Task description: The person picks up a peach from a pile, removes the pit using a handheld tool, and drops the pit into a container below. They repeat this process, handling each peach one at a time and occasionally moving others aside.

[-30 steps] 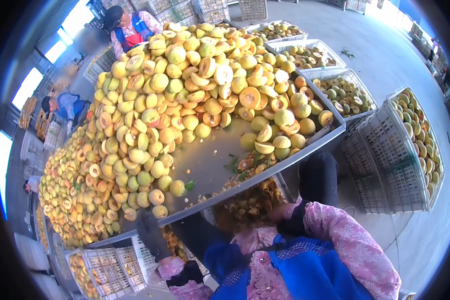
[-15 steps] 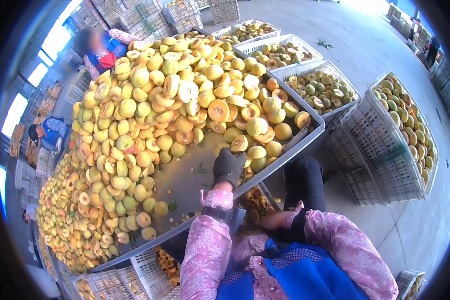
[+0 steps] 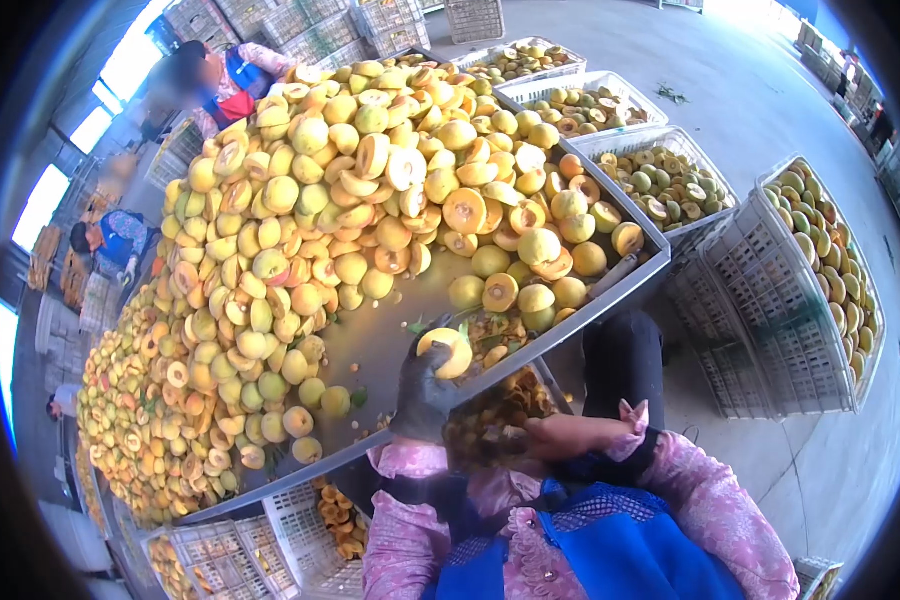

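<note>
In the head view, my left hand (image 3: 422, 395), in a dark glove, grips a yellow peach half (image 3: 445, 354) above the near edge of the metal table (image 3: 360, 335). Beside it on the right lie several more peaches and halves (image 3: 535, 298). A large heap of peaches (image 3: 300, 230), many cut in half, covers much of the tabletop. My right hand (image 3: 545, 438) is ungloved and closed, low in front of my body. It overlaps a container of brownish fruit pieces (image 3: 518, 395) under the table edge; its fingertips are dim, and I cannot tell what they hold.
White crates of peaches (image 3: 660, 180) line the table's right side, with a tall crate stack (image 3: 770, 300) farther right. More crates (image 3: 230, 560) stand below the near edge. One person (image 3: 235, 85) works across the heap, another (image 3: 120, 245) at far left.
My left hand has lifted a peach half from the group at the table edge and drawn it back left, toward me. My right hand stays low by the container. The view has shifted slightly.
</note>
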A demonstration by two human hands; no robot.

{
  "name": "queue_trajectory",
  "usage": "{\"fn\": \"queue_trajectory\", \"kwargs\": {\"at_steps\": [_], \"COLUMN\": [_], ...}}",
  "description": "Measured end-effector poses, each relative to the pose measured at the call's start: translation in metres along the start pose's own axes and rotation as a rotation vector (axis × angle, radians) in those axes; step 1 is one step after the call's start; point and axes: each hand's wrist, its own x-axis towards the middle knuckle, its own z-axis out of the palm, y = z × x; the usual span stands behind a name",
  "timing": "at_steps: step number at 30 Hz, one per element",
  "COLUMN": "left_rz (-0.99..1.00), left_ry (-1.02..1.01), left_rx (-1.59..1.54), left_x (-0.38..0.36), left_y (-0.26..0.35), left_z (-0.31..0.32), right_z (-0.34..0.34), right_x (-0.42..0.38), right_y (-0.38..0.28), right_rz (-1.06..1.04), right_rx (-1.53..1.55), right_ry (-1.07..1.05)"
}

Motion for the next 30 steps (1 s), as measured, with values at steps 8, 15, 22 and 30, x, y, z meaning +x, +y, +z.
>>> {"fn": "queue_trajectory", "kwargs": {"at_steps": [8, 15, 22, 30], "left_rz": [0.139, -0.214, 0.312, 0.649], "left_ry": [0.045, 0.072, 0.009, 0.024], "left_rx": [0.238, -0.551, 0.313, 0.883], "left_x": [-0.031, -0.061, -0.068, -0.062], "left_y": [-0.037, -0.005, -0.005, -0.022], "left_z": [-0.059, -0.036, -0.032, -0.043], "right_z": [-0.029, -0.010, -0.006, -0.001], "right_x": [-0.013, 0.003, 0.006, 0.014], "right_y": [-0.094, -0.101, -0.110, -0.099], "right_rz": [-0.261, -0.290, -0.216, -0.213], "right_rx": [0.091, -0.058, -0.132, -0.149], "right_ry": [0.413, 0.517, 0.501, 0.438]}}
